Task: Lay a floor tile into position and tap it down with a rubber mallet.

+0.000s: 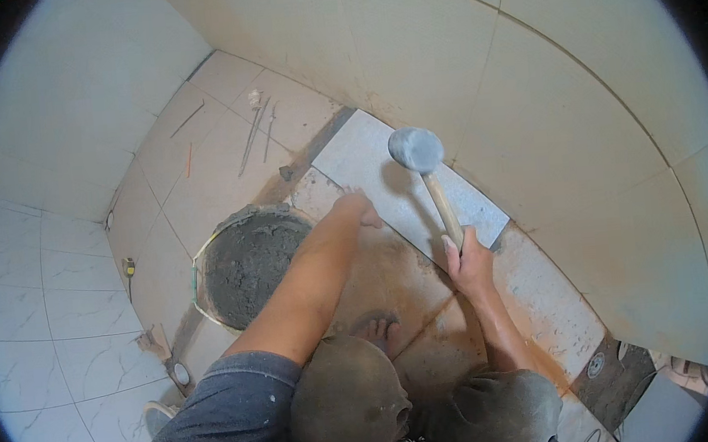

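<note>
My right hand [471, 265] is wrapped round the wooden handle of a mallet [417, 151]. The mallet's pale grey head is raised above a light speckled tile [376, 163] that lies along the wall, and its shadow falls on the tile. At the tile's near long edge is my left hand [360, 208], holding nothing that I can see, its thumb apart from the fingers. Those fingers show only in part. To the left of my left forearm stands a round bucket of wet grey mortar [253, 262].
Thin metal rods [252, 138] and an orange stick [189, 160] lie on the far floor tiles. A tape measure [129, 267] sits by the left wall. One drain cover [596, 365] is at lower right, near a strip of bare mortar. Tiled walls rise on both sides.
</note>
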A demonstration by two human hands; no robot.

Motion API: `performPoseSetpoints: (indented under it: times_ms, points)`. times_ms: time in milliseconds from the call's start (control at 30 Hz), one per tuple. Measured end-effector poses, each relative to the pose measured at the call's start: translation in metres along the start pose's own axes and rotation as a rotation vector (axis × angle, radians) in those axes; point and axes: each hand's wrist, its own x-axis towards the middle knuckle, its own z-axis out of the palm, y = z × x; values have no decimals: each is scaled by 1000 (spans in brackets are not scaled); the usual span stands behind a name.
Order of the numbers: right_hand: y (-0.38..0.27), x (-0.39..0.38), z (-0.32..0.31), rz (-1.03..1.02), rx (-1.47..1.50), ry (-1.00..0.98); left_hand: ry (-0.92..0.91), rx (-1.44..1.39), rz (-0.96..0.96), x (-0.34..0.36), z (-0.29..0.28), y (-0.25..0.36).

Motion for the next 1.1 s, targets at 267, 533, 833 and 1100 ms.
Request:
performPoseSetpoints:
  times_ms: [267, 533, 833, 1100]
  points:
    - [26, 0, 9, 49, -131, -55, -12, 47, 12, -1, -8, 10]
    - [35, -5, 16, 93, -154, -62, -15, 112, 20, 7, 0, 12]
    - [27, -5, 9, 57, -76, 21, -50, 44, -63, 18, 0, 12]
    - [25, -8, 3, -5, 25, 89, -64, 84, -18, 15, 2, 16]
